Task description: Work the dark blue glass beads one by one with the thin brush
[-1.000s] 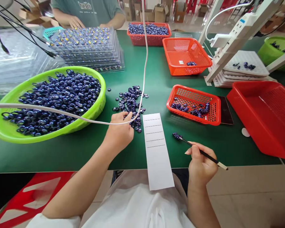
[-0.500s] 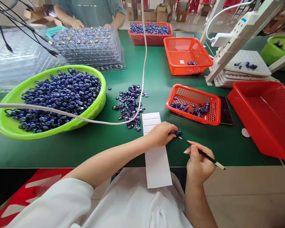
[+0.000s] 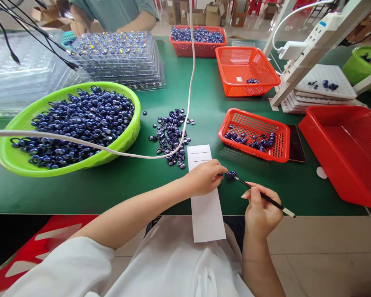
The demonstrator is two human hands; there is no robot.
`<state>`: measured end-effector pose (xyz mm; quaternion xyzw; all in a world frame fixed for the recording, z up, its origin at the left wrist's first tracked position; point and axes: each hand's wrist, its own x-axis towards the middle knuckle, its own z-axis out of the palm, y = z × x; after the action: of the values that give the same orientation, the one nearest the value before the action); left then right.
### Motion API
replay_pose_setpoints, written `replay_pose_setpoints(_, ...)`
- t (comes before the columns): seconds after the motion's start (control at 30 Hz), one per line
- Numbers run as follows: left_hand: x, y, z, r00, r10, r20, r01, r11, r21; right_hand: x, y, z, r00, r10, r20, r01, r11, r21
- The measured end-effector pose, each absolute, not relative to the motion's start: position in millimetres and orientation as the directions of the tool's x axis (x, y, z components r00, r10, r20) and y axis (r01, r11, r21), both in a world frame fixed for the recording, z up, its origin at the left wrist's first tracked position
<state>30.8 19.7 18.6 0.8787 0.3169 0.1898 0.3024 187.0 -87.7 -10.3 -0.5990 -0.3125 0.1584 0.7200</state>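
Note:
My right hand (image 3: 262, 210) grips a slim black pen-like tool (image 3: 267, 199) with a pale rear end and a silvery tip. That tip meets a small cluster of shiny dark blue ring-like pieces (image 3: 230, 175) above the green table. My left hand (image 3: 205, 178) is closed just left of the cluster, over a white paper strip (image 3: 207, 214) with ruled lines. A small dark bit shows between its thumb and forefinger, mostly hidden. Beyond the strip lies a loose pile of the dark blue pieces (image 3: 170, 134). A small red basket (image 3: 253, 152) with more pieces stands ahead of my right hand.
A large green basket (image 3: 137, 119) heaped with dark blue pieces stands left, crossed by a white cable (image 3: 190, 90). Clear stacked trays (image 3: 120, 68) rise behind it, near another person's arm (image 3: 142, 20). At right are a red bin (image 3: 330, 161) and a post with a power strip (image 3: 323, 31).
My left fingers have drawn back slightly left from the cluster, which now shows more fully. The tool's tip stays at it. The whole view has shifted a little.

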Motion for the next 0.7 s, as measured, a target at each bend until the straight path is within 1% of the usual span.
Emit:
replay_pose_setpoints(0.1,10.3,16.6,18.3,0.687,0.706,0.171,0.446,-0.596,0.668,187.1,-89.5,-7.8,0.745,0.626,0.231,0.143,0.188,-0.972)
replay_pose_setpoints(0.17,-3.2,14.0,16.9,0.655,0.727,0.203,0.444,-0.588,0.676,186.9,-91.2,-5.0,0.709,0.679,0.190,0.139,0.129,-0.982)
replay_pose_setpoints(0.3,-20.8,9.1,11.3,0.610,0.730,0.308,0.413,-0.625,0.662,186.4,-92.1,0.8,0.544,0.837,0.061,0.180,-0.046,-0.983)
replay_pose_setpoints(0.4,-25.1,6.0,6.4,0.618,0.696,0.367,0.377,-0.671,0.638,185.7,-89.1,3.8,0.428,0.903,-0.038,0.249,-0.158,-0.955)
replay_pose_setpoints(0.53,-25.5,1.6,0.2,0.686,0.632,0.359,0.349,-0.720,0.600,185.1,-84.7,7.9,0.423,0.904,-0.063,0.298,-0.204,-0.932)
replay_pose_setpoints(0.7,-23.9,-3.3,-5.3,0.726,0.619,0.301,0.392,-0.731,0.558,186.5,-83.6,9.9,0.408,0.912,-0.054,0.354,-0.212,-0.911)
